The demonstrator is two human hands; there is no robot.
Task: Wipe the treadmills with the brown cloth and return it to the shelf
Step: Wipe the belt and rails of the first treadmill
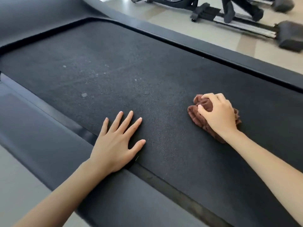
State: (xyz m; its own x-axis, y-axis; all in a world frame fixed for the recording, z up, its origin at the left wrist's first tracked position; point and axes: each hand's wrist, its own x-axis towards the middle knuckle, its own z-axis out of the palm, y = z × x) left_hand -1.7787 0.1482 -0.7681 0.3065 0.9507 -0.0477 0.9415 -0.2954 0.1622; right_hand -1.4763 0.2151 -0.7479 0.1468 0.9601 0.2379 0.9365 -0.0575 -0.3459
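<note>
A treadmill fills the view, its black textured belt (114,76) running from upper left to lower right, with pale dust specks near the middle. My right hand (218,113) grips the bunched brown cloth (194,114) and presses it on the belt at the right. Part of the cloth sticks out left of my fingers and under my wrist. My left hand (114,141) lies flat with fingers spread on the belt's near edge, its heel over the side rail.
The grey side rails (41,128) frame the belt on both sides. Beyond the far rail is light floor (172,18) and another exercise machine (237,15) with black pedals and metal rails at the upper right.
</note>
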